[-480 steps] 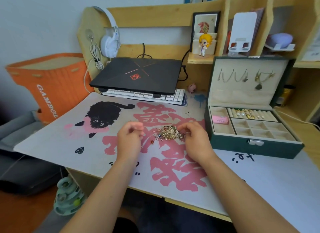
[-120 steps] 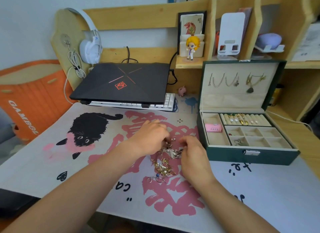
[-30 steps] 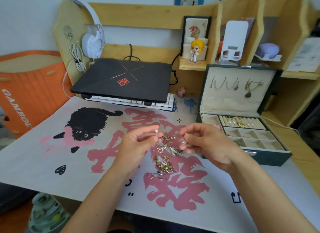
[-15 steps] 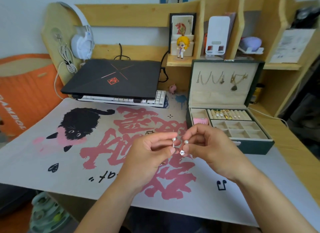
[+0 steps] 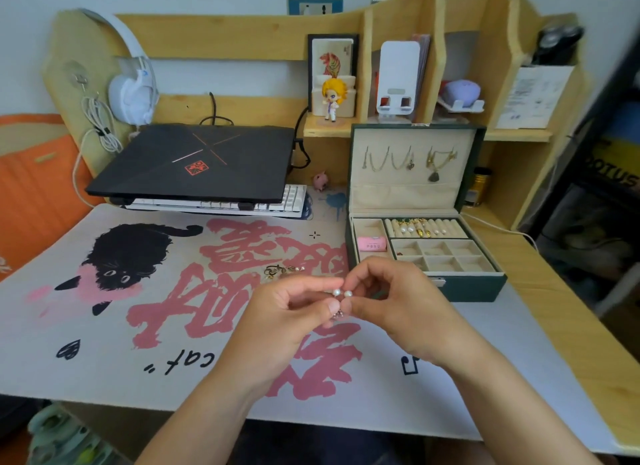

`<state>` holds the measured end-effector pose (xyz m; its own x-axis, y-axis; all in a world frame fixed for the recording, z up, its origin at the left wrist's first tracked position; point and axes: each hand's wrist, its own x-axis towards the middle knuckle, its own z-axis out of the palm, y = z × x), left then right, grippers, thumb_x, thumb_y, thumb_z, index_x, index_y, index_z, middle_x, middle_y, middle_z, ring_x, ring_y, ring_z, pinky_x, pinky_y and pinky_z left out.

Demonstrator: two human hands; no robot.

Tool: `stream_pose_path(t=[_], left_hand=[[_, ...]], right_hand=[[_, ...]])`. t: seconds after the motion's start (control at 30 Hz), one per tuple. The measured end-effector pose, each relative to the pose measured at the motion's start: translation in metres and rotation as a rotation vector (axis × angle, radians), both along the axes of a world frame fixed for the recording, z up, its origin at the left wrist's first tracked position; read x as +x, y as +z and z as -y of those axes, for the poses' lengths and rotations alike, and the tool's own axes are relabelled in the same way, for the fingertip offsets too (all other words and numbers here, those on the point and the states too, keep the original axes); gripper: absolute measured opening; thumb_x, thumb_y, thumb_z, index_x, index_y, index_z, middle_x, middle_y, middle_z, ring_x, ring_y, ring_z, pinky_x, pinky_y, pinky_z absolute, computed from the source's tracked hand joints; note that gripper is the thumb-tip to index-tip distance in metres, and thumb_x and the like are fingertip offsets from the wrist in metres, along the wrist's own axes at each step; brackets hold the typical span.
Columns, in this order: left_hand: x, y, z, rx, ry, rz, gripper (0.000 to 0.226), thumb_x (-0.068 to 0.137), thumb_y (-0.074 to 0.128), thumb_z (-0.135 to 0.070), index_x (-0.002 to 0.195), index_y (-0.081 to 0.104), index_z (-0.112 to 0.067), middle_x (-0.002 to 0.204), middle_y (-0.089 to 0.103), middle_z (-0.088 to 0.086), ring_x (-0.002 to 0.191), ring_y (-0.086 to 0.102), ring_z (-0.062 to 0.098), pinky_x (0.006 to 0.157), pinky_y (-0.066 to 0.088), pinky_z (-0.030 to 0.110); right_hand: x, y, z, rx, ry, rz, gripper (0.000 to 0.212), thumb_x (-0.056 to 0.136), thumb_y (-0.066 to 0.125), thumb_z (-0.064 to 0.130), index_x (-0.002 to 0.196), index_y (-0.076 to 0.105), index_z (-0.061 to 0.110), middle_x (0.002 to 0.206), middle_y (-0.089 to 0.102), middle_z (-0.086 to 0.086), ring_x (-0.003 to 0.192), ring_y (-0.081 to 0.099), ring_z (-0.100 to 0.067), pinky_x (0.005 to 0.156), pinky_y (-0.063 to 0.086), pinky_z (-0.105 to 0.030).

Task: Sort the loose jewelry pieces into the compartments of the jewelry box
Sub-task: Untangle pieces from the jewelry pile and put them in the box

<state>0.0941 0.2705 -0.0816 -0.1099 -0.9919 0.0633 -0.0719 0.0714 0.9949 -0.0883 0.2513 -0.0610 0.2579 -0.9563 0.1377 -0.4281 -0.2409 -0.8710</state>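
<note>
Two small white pearl earrings [image 5: 342,293] sit side by side, raised above the counter [image 5: 571,343]. The left hand [image 5: 287,321] pinches one, the right hand [image 5: 388,302] the other, fingertips nearly touching, near the open green jewelry box [image 5: 471,288].

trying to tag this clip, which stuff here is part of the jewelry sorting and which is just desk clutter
Part of the job:
left hand and right hand, each pinching a pearl earring
jewelry pile
jewelry box

Lying about:
laptop
keyboard
headphones
figurine
desk mat
</note>
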Motion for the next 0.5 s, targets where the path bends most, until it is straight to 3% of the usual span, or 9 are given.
stream_pose_path(t=[0.13,0.27,0.33,0.4,0.43,0.5], left_hand=[[-0.008,0.000,-0.002,0.055,-0.084,-0.001,0.036,0.088,0.074,0.002,0.107,0.078,-0.029,0.092,0.080,0.002,0.086,0.078,0.012,0.079,0.059,0.020],[-0.025,-0.003,0.003,0.023,-0.131,0.167,0.040,0.089,0.075,0.000,0.110,0.076,-0.035,0.095,0.080,-0.007,0.091,0.076,0.009,0.085,0.058,0.022],[-0.035,-0.003,0.006,-0.012,-0.143,0.264,0.041,0.090,0.074,-0.001,0.110,0.074,-0.037,0.092,0.078,-0.014,0.085,0.074,0.005,0.076,0.055,0.015],[-0.046,-0.001,0.009,-0.041,-0.164,0.340,0.041,0.092,0.071,-0.002,0.110,0.072,-0.038,0.087,0.078,-0.016,0.079,0.072,0.012,0.064,0.053,0.014],[-0.051,0.000,0.010,-0.057,-0.181,0.378,0.042,0.093,0.070,-0.002,0.107,0.070,-0.041,0.085,0.077,-0.016,0.076,0.071,0.014,0.062,0.053,0.016],[-0.059,0.001,0.017,-0.092,-0.206,0.467,0.043,0.092,0.071,-0.004,0.103,0.067,-0.045,0.083,0.077,-0.015,0.073,0.068,0.002,0.065,0.048,0.012]], right_hand=[[-0.011,-0.005,-0.009,0.036,-0.037,0.039,0.010,0.084,0.079,0.011,0.086,0.070,0.014,0.079,0.068,-0.004,0.069,0.058,-0.007,0.066,0.050,-0.023],[-0.024,-0.015,-0.014,0.159,-0.116,0.106,0.009,0.086,0.077,0.013,0.085,0.069,0.017,0.074,0.065,0.000,0.065,0.056,-0.008,0.060,0.048,-0.024],[-0.032,-0.020,-0.014,0.228,-0.155,0.156,0.008,0.087,0.076,0.012,0.086,0.068,0.015,0.072,0.064,-0.001,0.063,0.057,-0.010,0.059,0.048,-0.027],[-0.040,-0.023,-0.015,0.261,-0.179,0.188,0.008,0.087,0.076,0.010,0.088,0.068,0.012,0.070,0.064,-0.001,0.062,0.060,-0.012,0.059,0.049,-0.028],[-0.044,-0.024,-0.015,0.269,-0.188,0.202,0.008,0.087,0.075,0.009,0.090,0.069,0.011,0.071,0.064,-0.001,0.063,0.061,-0.013,0.059,0.050,-0.028],[-0.051,-0.026,-0.015,0.283,-0.205,0.232,0.010,0.086,0.076,0.007,0.093,0.071,0.012,0.073,0.066,-0.001,0.065,0.064,-0.015,0.062,0.054,-0.028]])
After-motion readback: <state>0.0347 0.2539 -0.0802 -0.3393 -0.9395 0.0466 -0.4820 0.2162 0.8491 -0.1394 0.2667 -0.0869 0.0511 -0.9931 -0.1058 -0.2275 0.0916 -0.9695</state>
